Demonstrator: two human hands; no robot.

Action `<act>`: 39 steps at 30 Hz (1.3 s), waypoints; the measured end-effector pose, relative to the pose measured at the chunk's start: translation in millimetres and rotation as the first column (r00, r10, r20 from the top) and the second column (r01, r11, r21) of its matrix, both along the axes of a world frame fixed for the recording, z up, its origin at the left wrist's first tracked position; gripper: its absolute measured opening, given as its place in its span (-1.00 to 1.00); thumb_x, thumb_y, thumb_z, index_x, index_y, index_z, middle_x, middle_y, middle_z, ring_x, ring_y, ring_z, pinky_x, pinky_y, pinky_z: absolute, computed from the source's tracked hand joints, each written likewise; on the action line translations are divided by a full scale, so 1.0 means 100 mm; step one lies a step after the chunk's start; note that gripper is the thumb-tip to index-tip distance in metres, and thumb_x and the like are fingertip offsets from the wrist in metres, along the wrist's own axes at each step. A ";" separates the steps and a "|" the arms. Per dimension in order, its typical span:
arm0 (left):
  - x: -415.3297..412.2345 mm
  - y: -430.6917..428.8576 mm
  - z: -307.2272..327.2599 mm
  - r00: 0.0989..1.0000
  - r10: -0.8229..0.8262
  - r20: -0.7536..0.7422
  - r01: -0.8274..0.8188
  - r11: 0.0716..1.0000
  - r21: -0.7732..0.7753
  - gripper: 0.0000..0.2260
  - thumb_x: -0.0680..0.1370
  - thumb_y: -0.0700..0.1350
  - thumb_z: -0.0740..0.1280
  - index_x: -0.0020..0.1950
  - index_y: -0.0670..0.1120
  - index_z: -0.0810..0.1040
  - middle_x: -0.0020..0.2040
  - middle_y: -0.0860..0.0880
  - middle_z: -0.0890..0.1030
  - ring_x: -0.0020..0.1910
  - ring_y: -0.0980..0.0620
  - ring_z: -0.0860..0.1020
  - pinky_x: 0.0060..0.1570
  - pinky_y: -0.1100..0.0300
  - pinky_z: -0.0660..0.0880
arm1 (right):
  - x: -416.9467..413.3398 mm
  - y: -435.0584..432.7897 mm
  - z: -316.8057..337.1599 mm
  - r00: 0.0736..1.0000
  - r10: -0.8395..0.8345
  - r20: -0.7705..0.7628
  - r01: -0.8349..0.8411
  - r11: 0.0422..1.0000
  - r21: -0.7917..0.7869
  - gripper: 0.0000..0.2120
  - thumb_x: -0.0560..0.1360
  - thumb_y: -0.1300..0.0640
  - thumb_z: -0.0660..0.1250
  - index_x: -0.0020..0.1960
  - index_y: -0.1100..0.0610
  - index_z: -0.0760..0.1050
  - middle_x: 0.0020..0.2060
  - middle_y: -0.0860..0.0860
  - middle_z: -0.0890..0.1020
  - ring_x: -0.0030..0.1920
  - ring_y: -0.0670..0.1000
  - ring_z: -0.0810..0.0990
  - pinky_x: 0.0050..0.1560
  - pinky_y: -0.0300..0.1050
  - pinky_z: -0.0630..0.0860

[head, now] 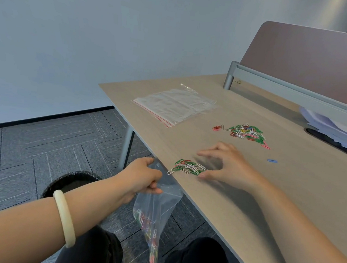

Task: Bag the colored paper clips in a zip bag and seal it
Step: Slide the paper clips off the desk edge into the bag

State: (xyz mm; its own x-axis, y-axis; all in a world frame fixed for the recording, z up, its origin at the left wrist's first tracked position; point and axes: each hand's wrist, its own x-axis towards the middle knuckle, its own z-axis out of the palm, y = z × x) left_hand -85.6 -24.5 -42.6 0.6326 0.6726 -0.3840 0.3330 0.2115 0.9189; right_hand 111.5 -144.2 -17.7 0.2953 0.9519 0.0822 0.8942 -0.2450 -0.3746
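Filling step: the left hand (143,177) pinches the zip bag (154,215) below the surface (269,196) edge. The right hand (227,165), fingers spread and empty, cups paper clips (188,167) at that edge. Next, probably, a careful sweep into the bag's mouth.

Head-worn view, down over desk (249,183)

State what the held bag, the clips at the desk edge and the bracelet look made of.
Clear hanging zip bag: thin glossy plastic film; see-through, creased. Pile of coloured paper clips at the edge: likely wire with coloured coating; thin bent loops. Cream round bangle: smooth, glossy, perhaps jade or resin.
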 end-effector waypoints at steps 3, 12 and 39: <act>0.01 -0.01 0.00 1.000 -0.006 -0.004 0.006 1.000 0.003 -0.37 0.48 -0.38 0.18 0.52 -0.13 0.10 -0.65 0.02 0.39 -0.67 0.17 0.42 -0.33 0.23 0.62 | 0.03 -0.03 -0.07 0.999 -0.014 -0.034 0.014 1.000 0.008 -0.56 0.30 -0.16 0.45 0.15 -0.15 0.52 -0.19 -0.13 0.46 -0.18 -0.21 0.39 0.04 -0.06 0.33; -0.01 0.02 -0.02 1.000 0.001 0.003 -0.001 1.000 -0.004 -0.38 0.48 -0.37 0.19 0.52 -0.12 0.12 -0.58 -0.02 0.39 -0.66 0.16 0.42 -0.33 0.24 0.63 | -0.26 0.27 -0.22 0.983 0.033 -0.181 -0.005 0.988 0.152 -0.87 0.39 0.03 0.43 -0.07 -0.04 0.58 -0.46 -0.12 0.43 -0.33 -0.27 0.45 -0.09 -0.12 0.26; -0.01 0.04 -0.03 1.000 0.010 0.006 -0.010 1.000 -0.003 -0.38 0.48 -0.37 0.19 0.52 -0.13 0.12 -0.51 -0.05 0.39 -0.66 0.18 0.41 -0.37 0.25 0.62 | -0.49 0.47 -0.28 0.978 0.084 -0.190 -0.022 0.951 0.309 -0.92 0.38 0.07 0.42 -0.13 -0.01 0.62 -0.27 -0.15 0.50 -0.19 -0.17 0.43 -0.01 0.01 0.40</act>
State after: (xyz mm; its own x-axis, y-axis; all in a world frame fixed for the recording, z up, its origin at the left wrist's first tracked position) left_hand -86.3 -20.1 -45.6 0.6281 0.6779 -0.3820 0.3253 0.2172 0.9203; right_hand 62.6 -97.7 -46.2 0.2850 0.9053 0.3151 0.8028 -0.0458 -0.5945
